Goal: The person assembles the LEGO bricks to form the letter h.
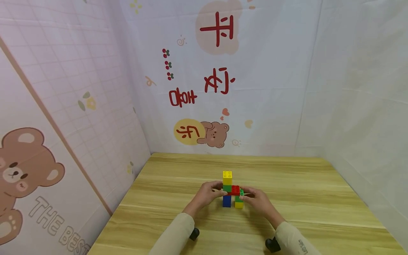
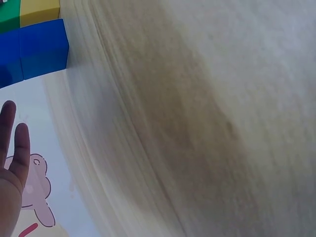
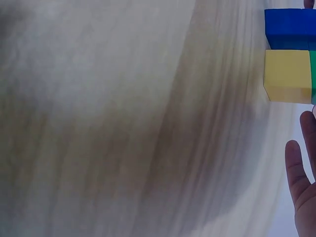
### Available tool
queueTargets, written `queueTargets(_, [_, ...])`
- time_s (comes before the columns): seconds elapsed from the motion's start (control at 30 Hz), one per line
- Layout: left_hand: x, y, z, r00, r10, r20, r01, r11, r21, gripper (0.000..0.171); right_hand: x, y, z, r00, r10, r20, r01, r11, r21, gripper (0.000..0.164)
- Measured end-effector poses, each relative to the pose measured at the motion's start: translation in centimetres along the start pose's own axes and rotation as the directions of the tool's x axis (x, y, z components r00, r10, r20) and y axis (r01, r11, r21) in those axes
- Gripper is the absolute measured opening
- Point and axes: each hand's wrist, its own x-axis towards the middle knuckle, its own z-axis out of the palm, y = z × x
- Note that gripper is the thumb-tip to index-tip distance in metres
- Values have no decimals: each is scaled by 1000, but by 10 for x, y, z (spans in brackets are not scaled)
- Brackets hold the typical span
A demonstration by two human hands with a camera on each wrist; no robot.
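Observation:
A small structure of toy building blocks stands upright on the table. Its left column has a yellow block (image 1: pixel 227 178) on top, then a green block (image 1: pixel 227 188), and blue blocks (image 1: pixel 227 201) at the foot. A red block (image 1: pixel 235 190) bridges to a shorter right column of green over a yellow block (image 1: pixel 238 205). My left hand (image 1: pixel 206 194) grips the left column, thumb in front at the red block's level, fingers partly hidden behind. From the right, my right hand (image 1: pixel 257 201) pinches the upper green block (image 1: pixel 242 192) between thumb and forefinger. Both wrist views show lower fingers extended.
The wood-grain table (image 1: pixel 178 166) extends around the blocks. A printed cloth (image 1: pixel 271 88) with bears and red characters hangs behind it, and similar cloth hangs at both sides. Black wrist devices (image 1: pixel 272 244) sit under both sleeves.

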Motion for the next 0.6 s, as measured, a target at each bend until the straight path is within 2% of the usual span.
queueTargets(0.23, [-4, 0, 4, 999, -6, -33, 7, 1000, 19, 43, -4, -2, 2, 999, 37, -16, -37, 999, 5, 46])
queueTargets(0.6, [-8, -5, 15, 990, 92, -108, -89, 996, 28, 67, -7, -3, 1, 999, 34, -19, -33, 999, 39, 50])
